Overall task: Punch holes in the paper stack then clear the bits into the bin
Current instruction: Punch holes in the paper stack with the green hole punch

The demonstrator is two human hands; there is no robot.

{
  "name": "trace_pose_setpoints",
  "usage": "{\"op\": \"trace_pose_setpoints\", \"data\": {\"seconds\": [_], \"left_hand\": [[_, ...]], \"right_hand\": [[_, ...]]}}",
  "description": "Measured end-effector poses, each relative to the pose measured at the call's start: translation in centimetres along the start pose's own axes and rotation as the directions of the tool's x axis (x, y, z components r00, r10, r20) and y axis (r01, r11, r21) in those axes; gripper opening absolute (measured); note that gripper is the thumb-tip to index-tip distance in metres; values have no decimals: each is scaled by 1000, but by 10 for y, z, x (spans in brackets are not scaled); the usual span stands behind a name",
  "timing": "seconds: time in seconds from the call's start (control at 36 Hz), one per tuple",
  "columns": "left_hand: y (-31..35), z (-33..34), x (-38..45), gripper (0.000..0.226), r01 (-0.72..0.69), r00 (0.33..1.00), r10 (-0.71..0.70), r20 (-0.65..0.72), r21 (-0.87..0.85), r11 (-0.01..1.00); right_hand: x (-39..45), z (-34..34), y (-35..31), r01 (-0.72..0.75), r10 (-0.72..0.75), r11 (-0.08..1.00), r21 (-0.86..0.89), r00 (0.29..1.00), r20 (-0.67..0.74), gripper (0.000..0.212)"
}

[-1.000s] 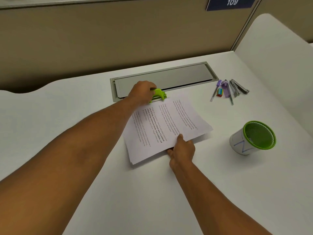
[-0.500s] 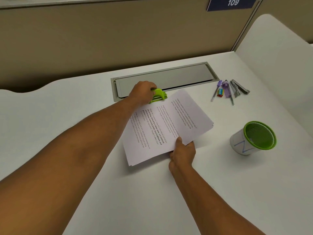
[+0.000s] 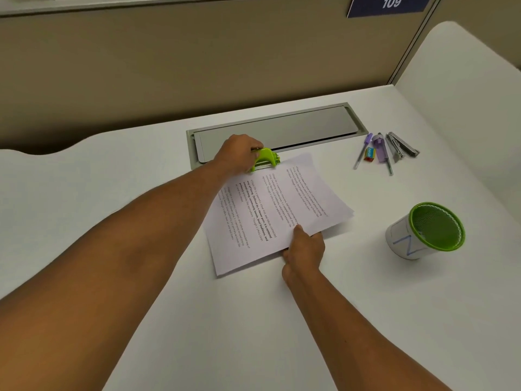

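Printed paper stack [image 3: 270, 210], slightly fanned, pinched by right hand [image 3: 304, 249]; left hand [image 3: 239, 156] grips lime-green hole punch [image 3: 266, 159].

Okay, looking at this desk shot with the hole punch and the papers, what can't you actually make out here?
1. Head view: whether the paper stack sits inside the green hole punch; the left hand covers that part.
2. Any punched holes or loose bits: none can be made out.
3. Printed text on the top sheet: too small to read.
4. Right hand fingers under the stack: hidden by paper.
5. Inside the green bin: only mesh shows.
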State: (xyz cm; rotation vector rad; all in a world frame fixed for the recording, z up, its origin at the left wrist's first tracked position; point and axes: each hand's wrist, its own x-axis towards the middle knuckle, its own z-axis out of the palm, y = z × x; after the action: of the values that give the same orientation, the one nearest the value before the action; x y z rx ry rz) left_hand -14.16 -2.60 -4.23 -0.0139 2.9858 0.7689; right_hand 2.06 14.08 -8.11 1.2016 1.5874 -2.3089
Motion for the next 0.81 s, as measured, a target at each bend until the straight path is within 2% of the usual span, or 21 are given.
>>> {"op": "trace_pose_setpoints", "data": {"seconds": [0.22,0.33,0.56,0.69,0.81], "left_hand": [[6,2,7,32,7,998,-9,-63,-29,1000],[11,5,15,30,0,998,-1,-60,-29,1000],[16,13,32,42,7,996,-11,-93,-42,999],[14,17,46,44,18,992,-33,-118,-119,993],[14,17,51,40,30,987,-46,-157,-103,994]], "right_hand": [[3,1,-4,-58,58,998,19,998,-26,31],[2,-1,-2,-39,40,999,35,999,-21,30],[4,0,-3,-52,50,995,85,999,21,31],[9,0,-3,-38,38,999,7,999,24,24],[15,-1,-6,-65,65,998,-8,998,-9,30]]}}
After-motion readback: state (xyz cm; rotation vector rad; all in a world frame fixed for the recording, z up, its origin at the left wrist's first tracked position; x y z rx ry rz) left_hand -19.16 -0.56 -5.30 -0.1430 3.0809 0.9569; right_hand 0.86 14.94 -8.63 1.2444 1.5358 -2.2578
